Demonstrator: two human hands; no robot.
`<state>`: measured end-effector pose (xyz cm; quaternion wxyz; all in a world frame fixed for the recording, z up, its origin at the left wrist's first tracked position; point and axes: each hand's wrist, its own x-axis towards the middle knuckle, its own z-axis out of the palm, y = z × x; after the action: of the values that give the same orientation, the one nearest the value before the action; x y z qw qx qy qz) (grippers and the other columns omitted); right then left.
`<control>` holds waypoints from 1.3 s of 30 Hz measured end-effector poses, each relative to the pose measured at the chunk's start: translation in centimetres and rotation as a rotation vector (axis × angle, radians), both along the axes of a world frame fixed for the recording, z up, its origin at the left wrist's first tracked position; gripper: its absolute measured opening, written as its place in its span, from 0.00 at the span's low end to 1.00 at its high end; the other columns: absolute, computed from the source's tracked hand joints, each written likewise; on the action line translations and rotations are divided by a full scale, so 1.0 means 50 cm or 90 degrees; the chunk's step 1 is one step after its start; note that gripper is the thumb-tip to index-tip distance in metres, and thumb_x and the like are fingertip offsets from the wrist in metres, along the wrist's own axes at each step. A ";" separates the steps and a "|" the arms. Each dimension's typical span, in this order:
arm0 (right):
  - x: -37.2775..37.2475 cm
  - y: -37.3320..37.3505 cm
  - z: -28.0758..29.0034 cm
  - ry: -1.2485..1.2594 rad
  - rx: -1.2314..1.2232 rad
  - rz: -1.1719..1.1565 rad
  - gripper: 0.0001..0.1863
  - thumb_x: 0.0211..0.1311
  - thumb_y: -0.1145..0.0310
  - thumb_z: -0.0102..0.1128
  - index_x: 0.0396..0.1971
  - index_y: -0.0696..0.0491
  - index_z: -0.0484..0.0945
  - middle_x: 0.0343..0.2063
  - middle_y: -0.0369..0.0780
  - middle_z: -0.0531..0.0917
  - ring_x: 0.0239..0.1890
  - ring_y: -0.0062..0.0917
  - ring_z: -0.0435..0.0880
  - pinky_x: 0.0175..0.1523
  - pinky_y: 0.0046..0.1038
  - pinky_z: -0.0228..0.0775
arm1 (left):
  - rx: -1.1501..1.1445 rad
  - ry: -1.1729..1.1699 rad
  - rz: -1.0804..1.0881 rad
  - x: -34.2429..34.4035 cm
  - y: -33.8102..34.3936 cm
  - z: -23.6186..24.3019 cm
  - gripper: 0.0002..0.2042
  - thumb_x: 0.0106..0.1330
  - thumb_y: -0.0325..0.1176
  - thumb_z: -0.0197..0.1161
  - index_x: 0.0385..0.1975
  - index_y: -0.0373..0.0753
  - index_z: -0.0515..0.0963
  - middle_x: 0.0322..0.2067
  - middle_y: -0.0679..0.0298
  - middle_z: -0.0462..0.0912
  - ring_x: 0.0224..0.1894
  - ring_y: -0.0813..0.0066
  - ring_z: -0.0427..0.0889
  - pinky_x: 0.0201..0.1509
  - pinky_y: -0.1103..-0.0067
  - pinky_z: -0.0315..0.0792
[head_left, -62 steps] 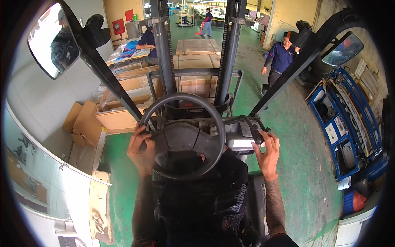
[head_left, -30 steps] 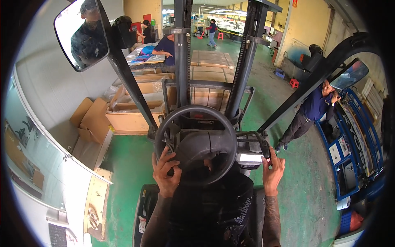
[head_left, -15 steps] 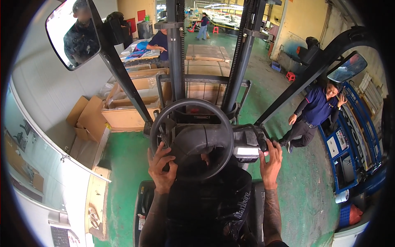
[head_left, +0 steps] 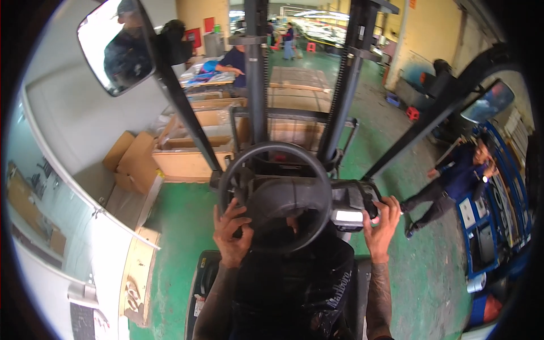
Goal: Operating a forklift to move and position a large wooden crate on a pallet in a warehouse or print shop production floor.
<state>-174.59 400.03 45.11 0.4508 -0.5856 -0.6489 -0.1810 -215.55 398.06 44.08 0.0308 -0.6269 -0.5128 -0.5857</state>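
I sit at a forklift with a black steering wheel [head_left: 324,218] in front of me. My left hand [head_left: 233,238] is closed at the wheel's lower left, its fingers curled around the rim and a dark round knob there. To the right of the wheel, my right hand [head_left: 384,228] has its fingers bent over a black control lever [head_left: 372,208] on the dark console [head_left: 350,195]. Its fingertips partly hide the lever. Beyond the wheel rise the black mast uprights [head_left: 258,85], with a stack of flat brown cartons [head_left: 299,80] just past them.
Open wooden crates [head_left: 195,164] and a cardboard box [head_left: 133,161] stand ahead on the left. At the right, a person [head_left: 462,170] holds a hand to the head, beside blue metal racks [head_left: 481,226]. Another person [head_left: 232,65] leans over a table behind the crates.
The whole scene has shifted rightward in the picture. The person at the right has stepped, legs now wider apart, and sits farther right. Both my hands keep their places on the wheel and lever.
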 end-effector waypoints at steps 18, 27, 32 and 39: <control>0.008 -0.015 -0.026 0.048 -0.009 0.040 0.21 0.54 0.72 0.79 0.47 0.57 0.81 0.56 0.46 0.80 0.72 0.54 0.76 0.73 0.54 0.69 | -0.014 0.000 -0.025 0.002 0.006 -0.002 0.07 0.58 0.20 0.66 0.31 0.41 0.88 0.50 0.61 0.94 0.73 0.51 0.85 0.85 0.36 0.56; 0.009 -0.015 -0.021 0.059 -0.012 0.044 0.20 0.52 0.73 0.79 0.45 0.56 0.81 0.56 0.46 0.80 0.72 0.54 0.76 0.73 0.54 0.69 | -0.018 -0.010 -0.031 0.004 0.006 0.008 0.06 0.58 0.21 0.67 0.31 0.41 0.88 0.51 0.60 0.94 0.73 0.50 0.85 0.86 0.38 0.54; 0.009 -0.016 -0.022 0.060 -0.022 0.046 0.20 0.51 0.74 0.79 0.44 0.56 0.81 0.55 0.46 0.80 0.72 0.54 0.75 0.73 0.54 0.70 | -0.015 -0.006 -0.030 0.001 0.007 0.003 0.07 0.57 0.21 0.66 0.31 0.41 0.88 0.51 0.61 0.94 0.73 0.50 0.85 0.87 0.39 0.54; 0.010 -0.019 -0.018 0.060 -0.024 0.056 0.20 0.49 0.74 0.79 0.43 0.56 0.80 0.54 0.45 0.80 0.72 0.53 0.75 0.71 0.53 0.71 | -0.009 0.003 -0.029 -0.001 0.011 -0.001 0.08 0.56 0.20 0.66 0.31 0.42 0.88 0.51 0.62 0.94 0.73 0.51 0.85 0.86 0.38 0.54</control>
<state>-174.08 399.07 44.24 0.4770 -0.5728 -0.6556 -0.1208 -215.60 398.63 44.03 0.0139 -0.6397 -0.5027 -0.5813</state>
